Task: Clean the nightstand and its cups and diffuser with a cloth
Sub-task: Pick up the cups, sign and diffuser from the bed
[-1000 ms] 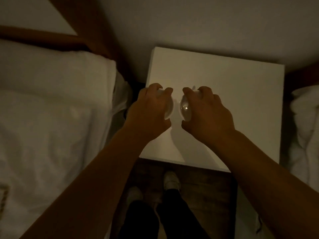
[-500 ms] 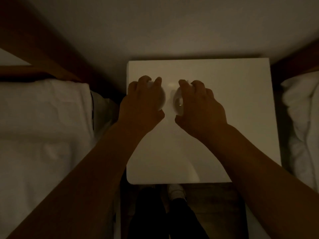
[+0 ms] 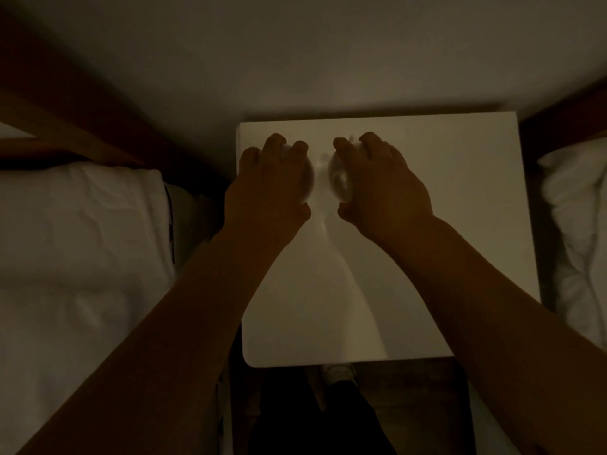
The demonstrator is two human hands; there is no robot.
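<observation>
The room is dim. A white nightstand (image 3: 443, 224) stands against the wall between two beds. My left hand (image 3: 269, 188) grips one cup (image 3: 308, 178) from above, near the back left of the top. My right hand (image 3: 381, 185) grips a second, clear cup (image 3: 340, 178) just to the right of it. Both cups are mostly hidden under my fingers, with a narrow gap between them. I cannot tell whether they touch the tabletop. No cloth or diffuser is in view.
A bed with white bedding (image 3: 82, 251) lies close on the left, with a wooden headboard (image 3: 65, 136) behind it. More white bedding (image 3: 578, 231) lies on the right. My dark trouser legs and a shoe (image 3: 338, 372) show below the nightstand's front edge.
Both hands, each holding its cup, have moved from the front-left part of the nightstand toward its back. My view has shifted so the nightstand sits more squarely in frame.
</observation>
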